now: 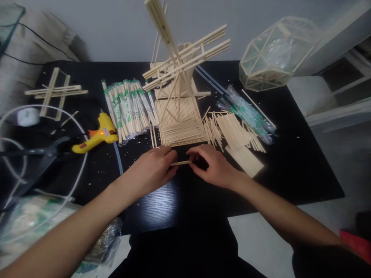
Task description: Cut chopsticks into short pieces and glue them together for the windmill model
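A short thin wooden stick (181, 163) lies level between my two hands, just above the table's front part. My left hand (158, 164) is closed on its left end, fingers curled and pointing away from me. The right end sits between the thumb and fingers of my right hand (210, 164), which are pinched on it. Right beyond my hands stands a windmill-like model (179, 112) built of wooden sticks, with a slatted base and crossed blades rising above it. Where my fingertips meet the stick is partly hidden.
Left of the model lie wrapped chopsticks (130, 110) and a yellow glue gun (97, 133). Scissors (49, 154) and a stick frame (55, 92) are further left. Loose cut sticks (213, 129), flat slatted panels (246, 160) and empty wrappers (249, 114) lie right. A geometric stick frame (278, 54) stands back right.
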### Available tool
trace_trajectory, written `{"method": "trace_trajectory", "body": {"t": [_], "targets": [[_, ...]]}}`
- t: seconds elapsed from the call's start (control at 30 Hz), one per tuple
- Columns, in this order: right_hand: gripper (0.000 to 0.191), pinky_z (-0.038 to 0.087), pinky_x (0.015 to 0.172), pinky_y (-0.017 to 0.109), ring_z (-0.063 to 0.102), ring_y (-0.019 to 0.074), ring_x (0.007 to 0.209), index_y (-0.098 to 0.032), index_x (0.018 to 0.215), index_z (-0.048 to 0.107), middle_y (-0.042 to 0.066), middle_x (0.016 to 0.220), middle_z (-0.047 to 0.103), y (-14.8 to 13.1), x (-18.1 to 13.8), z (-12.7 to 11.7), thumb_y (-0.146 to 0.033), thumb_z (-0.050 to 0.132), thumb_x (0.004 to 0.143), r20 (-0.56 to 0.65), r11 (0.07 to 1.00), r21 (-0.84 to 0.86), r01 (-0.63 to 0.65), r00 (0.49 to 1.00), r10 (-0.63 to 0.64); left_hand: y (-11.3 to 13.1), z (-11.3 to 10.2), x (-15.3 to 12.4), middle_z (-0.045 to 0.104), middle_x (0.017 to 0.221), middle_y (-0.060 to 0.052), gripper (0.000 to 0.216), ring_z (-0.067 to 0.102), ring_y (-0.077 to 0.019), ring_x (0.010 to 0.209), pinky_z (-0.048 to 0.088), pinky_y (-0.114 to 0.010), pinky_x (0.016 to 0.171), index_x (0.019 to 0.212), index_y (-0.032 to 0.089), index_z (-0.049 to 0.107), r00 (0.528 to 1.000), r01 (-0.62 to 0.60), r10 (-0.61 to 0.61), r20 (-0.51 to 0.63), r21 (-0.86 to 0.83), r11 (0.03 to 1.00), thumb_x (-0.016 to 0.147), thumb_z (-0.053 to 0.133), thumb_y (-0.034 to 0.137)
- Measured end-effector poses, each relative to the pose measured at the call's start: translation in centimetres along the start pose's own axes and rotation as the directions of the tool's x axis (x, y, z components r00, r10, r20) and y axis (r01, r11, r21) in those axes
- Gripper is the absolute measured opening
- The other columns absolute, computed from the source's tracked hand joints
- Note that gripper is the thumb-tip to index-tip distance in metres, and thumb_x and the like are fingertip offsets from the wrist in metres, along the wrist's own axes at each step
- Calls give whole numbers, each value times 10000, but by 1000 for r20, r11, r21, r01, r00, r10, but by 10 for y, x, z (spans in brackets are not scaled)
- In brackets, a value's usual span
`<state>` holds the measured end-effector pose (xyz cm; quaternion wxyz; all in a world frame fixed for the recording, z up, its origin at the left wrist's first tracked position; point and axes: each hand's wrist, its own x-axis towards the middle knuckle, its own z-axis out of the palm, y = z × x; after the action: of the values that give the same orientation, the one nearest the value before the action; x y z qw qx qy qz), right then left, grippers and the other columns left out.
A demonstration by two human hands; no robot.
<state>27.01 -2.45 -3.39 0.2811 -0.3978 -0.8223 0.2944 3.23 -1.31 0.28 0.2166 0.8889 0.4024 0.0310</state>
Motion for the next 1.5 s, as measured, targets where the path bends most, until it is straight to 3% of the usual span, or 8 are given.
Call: {"method": "trace_trajectory", "body": {"t": [0.83,1.27,1.5], "targets": [[208,499,818,369,651,211,890,-220,1113,603,33,915,694,-1,2,-3,-150,619,918,21,1000,-9,7,1000,-6,-2,0,-1,617,889,-61,130,607,-190,762,484,-317,696,919,155,600,1000,-28,28,0,27,999,1003,567,248],[164,519,805,369,657,207,891,-226,1064,616,40,965,707,1,1,-4,-160,635,915,10,1000,7,15,1000,-15,1,0,-1,641,862,-76,214,617,-208,745,506,-362,715,914,140,615,997,-78,77,14,133,988,1038,503,274],[152,519,810,373,659,210,903,-223,1056,620,44,965,711,1,1,-5,-162,631,918,8,1000,11,20,1000,-21,0,-1,-2,647,877,-67,166,630,-204,758,490,-334,690,992,151,610,999,-46,46,-2,51,998,1027,527,290]]}}
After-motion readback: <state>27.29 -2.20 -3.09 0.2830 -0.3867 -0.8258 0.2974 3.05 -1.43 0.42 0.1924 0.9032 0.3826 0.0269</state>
